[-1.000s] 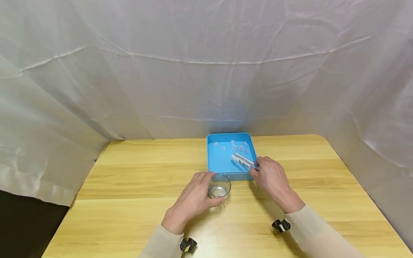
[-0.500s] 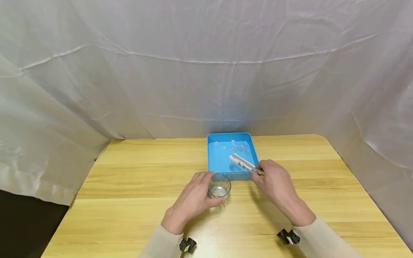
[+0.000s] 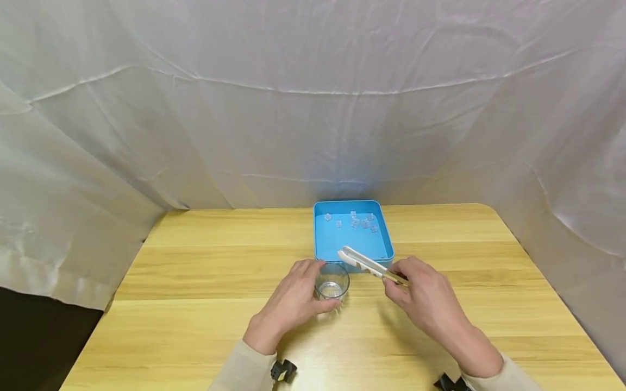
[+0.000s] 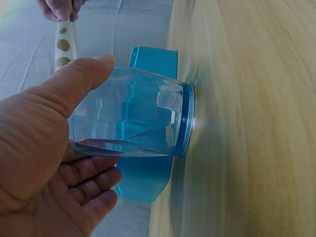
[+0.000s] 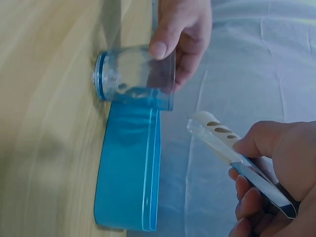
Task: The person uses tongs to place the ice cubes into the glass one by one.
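My left hand holds a clear glass standing on the table, thumb on the near side and fingers on the far side near its rim. In the left wrist view, clear pieces show low inside the glass. My right hand grips white-tipped tongs by the handles, raised over the front edge of a blue tray. A small clear piece shows at the tips of the tongs in the right wrist view. The tips point toward the glass.
Several clear cubes lie in the back half of the tray, which stands just behind the glass. The wooden table is enclosed by a pale grey curtain at the back and sides.
My right hand has drawn the tongs back toward me and slightly left, from inside the tray to over its front edge near the glass. The left hand and glass have stayed still.
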Tool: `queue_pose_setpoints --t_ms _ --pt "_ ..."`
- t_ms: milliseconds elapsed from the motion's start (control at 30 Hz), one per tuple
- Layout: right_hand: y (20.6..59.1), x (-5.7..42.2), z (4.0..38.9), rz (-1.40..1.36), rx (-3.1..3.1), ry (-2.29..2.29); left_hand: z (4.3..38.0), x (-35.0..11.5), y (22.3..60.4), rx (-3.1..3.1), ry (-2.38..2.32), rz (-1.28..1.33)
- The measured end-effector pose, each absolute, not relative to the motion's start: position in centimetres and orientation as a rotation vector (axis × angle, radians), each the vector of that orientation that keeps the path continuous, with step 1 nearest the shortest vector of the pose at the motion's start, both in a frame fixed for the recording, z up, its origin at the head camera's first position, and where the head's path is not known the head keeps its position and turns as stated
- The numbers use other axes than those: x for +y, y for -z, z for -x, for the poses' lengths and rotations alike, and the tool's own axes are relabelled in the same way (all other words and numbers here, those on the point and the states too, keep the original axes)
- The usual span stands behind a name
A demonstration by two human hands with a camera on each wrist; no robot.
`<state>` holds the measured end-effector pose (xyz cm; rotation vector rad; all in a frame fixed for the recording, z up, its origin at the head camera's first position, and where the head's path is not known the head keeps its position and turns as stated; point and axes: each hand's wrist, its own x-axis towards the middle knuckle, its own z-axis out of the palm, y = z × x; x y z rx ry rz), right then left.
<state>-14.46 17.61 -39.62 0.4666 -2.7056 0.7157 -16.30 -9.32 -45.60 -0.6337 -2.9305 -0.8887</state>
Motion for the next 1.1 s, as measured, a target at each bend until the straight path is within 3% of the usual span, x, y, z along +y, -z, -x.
queue_pose_setpoints --t_ms 433,1100 --pt "41.3 17.3 12.6 -0.641 -2.610 -0.722 16.3 -9.3 45.6 -2.899 0.886 0.644" --pt "42.4 17.5 12.2 -0.649 -2.612 -0.716 16.2 -9.3 45.6 -2.906 0.873 0.637"
